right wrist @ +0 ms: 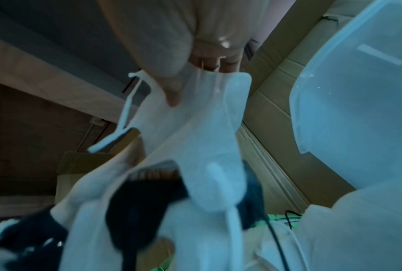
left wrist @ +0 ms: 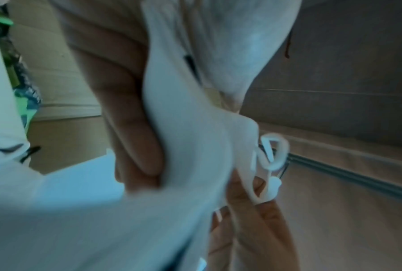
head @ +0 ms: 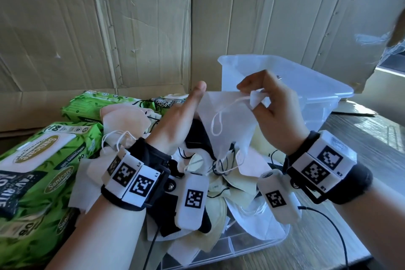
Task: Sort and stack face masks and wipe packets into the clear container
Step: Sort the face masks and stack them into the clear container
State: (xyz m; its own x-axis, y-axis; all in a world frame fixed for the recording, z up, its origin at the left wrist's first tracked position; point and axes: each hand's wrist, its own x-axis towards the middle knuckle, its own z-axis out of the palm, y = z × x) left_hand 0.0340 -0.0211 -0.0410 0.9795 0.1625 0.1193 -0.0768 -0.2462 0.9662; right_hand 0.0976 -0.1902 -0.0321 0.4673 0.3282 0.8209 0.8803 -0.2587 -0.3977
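Observation:
I hold a white face mask [head: 228, 120] spread above the pile, just in front of the clear container [head: 306, 81]. My left hand [head: 197, 96] holds its left edge, thumb up on the near side and fingers [left wrist: 130, 128] behind the cloth. My right hand [head: 249, 94] pinches the mask's right corner [right wrist: 218, 88] by the ear loop. One white ear loop [head: 219, 116] hangs across the mask's front. Green wipe packets [head: 39, 160] lie at the left, another packet [head: 92, 103] behind them. The container looks empty from the head view.
A heap of pink [head: 125, 116], black [head: 197, 136] and yellow masks [head: 219, 204] lies under my wrists on a clear plastic lid or tray [head: 241, 247]. Cardboard walls [head: 131, 28] close off the back. Wooden tabletop [head: 361, 149] shows at the right.

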